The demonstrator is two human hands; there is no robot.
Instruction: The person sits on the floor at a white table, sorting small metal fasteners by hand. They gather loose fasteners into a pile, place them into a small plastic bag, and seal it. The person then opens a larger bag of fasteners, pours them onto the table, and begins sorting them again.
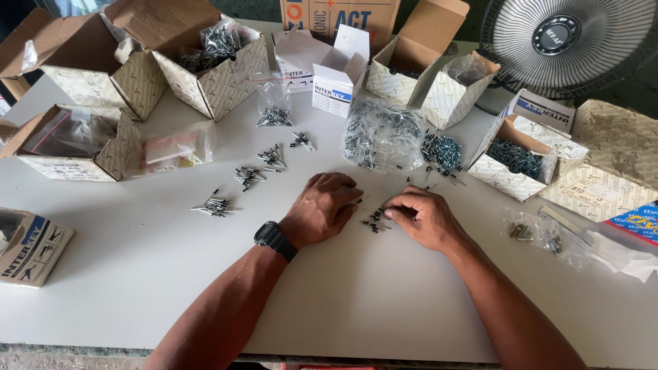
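Note:
My left hand [323,209], with a black wristwatch [275,240] on its wrist, rests knuckles-up on the white table [137,274], fingers curled over small dark rivets. My right hand [423,216] lies beside it, its fingertips pinching at a small cluster of rivets [373,220] between the two hands. Whether either hand grips a rivet is hidden by the fingers. Several small piles of rivets [216,204] lie to the left and a clear bag of rivets [382,136] sits just beyond my hands.
Open cardboard boxes [205,75] of fasteners ring the far edge, one with bluish screws [514,159] at right. Another small box [27,245] sits at the left edge. A fan [569,41] stands at back right. Small bags [541,233] lie right.

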